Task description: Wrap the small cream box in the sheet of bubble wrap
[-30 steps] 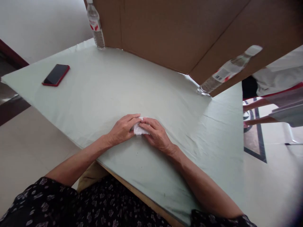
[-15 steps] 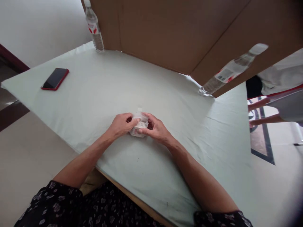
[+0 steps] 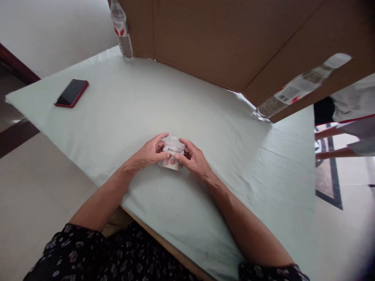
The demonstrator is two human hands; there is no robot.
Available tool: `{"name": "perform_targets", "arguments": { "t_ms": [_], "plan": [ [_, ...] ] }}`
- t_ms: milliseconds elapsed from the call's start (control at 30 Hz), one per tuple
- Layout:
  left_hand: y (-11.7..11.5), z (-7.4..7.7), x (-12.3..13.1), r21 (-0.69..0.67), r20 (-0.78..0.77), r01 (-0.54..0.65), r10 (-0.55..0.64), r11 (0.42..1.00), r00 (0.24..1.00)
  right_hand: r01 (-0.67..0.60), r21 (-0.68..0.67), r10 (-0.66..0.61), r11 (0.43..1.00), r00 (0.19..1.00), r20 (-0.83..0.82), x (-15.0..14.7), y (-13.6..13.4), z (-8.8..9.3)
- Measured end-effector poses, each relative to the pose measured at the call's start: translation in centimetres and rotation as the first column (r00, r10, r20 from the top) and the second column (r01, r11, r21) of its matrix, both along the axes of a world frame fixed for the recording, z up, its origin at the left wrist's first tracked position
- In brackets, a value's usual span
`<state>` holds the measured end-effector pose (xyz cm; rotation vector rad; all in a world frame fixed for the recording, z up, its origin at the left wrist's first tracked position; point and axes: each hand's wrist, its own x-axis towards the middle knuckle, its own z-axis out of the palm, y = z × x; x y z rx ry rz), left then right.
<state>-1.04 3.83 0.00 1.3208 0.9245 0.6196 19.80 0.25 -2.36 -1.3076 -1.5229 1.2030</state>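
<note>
A small whitish package [image 3: 173, 163] with a printed front and clear plastic about it rests on the pale green cloth. My left hand [image 3: 150, 151] grips its left side, the thumb across the front and the index finger lifted toward the far end. On the opposite side my right hand [image 3: 195, 158] holds it too, its thumb pressing the front near the other thumb. White folded material shows at the package's upper part. Its exact kind is too small to make out, and my fingers hide both sides.
A phone [image 3: 72, 93] in a red case lies at the left of the table [image 3: 131, 97]. Two water bottles, one at the left [image 3: 123, 33] and one at the right [image 3: 301, 89], stand against a large cardboard panel [image 3: 199, 39]. Another person's arm [image 3: 336, 153] appears far right.
My thumbs have shifted on the package, and its printed front now shows more. My left index finger has lifted outward. The whole view has moved slightly.
</note>
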Motion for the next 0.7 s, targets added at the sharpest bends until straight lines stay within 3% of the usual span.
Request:
{"name": "perform_targets", "arguments": {
  "t_ms": [100, 400, 700],
  "plan": [
    [0.0, -0.3, 0.0, -0.015, 0.041, -0.006, 0.007, 1.000, 0.999, 0.042, 0.068, -0.045, 0.997, 0.998, 0.038, 0.7, 0.0, 0.0],
    [-0.1, -0.5, 0.0, -0.024, 0.048, -0.017, 0.018, 1.000, 0.999, 0.008, 0.140, -0.012, 0.990, 1.000, 0.026, 0.3, -0.6, -0.5],
    [0.0, -0.2, 0.1, 0.000, 0.028, 0.002, -0.002, 1.000, 1.000, 0.055, -0.032, -0.059, 0.998, 0.987, -0.151, -0.3, 1.0, 0.6]
  ]
}}
